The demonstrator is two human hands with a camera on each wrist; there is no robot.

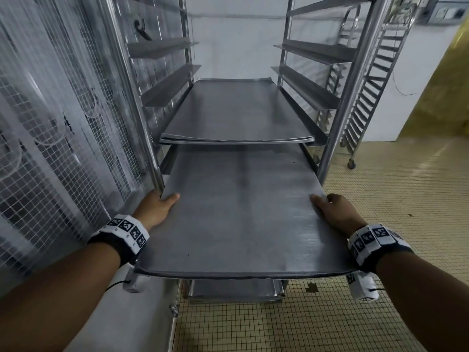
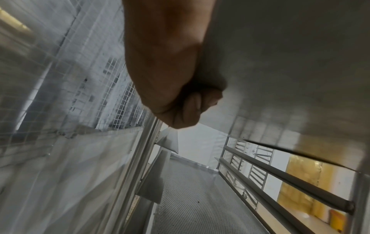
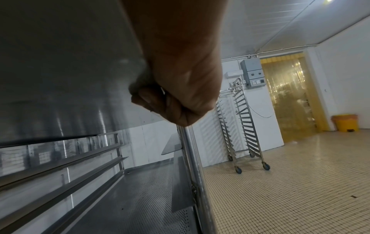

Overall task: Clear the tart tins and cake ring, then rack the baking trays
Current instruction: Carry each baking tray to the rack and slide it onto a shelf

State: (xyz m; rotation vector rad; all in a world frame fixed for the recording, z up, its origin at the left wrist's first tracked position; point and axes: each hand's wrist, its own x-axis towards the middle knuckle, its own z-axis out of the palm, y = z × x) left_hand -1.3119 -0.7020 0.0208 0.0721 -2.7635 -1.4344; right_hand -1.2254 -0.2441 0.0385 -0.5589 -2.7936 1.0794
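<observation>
A flat grey baking tray (image 1: 241, 212) sticks about halfway out of the steel tray rack (image 1: 337, 115), level with a lower pair of runners. My left hand (image 1: 154, 208) grips its left edge, thumb on top and fingers curled beneath (image 2: 188, 107). My right hand (image 1: 332, 214) grips the right edge the same way, its fingers (image 3: 158, 102) under the tray's underside (image 3: 70, 71). Two more trays (image 1: 236, 113) lie stacked on the runners one level above. No tart tins or cake ring are in view.
A perforated tray (image 3: 144, 190) sits on a lower level of the rack. A wire-mesh wall behind plastic sheeting (image 1: 63, 128) stands close on the left. An empty wheeled rack (image 3: 244, 126) stands by the white wall, near a yellow strip curtain (image 3: 288, 95) and a yellow bin (image 3: 345, 122).
</observation>
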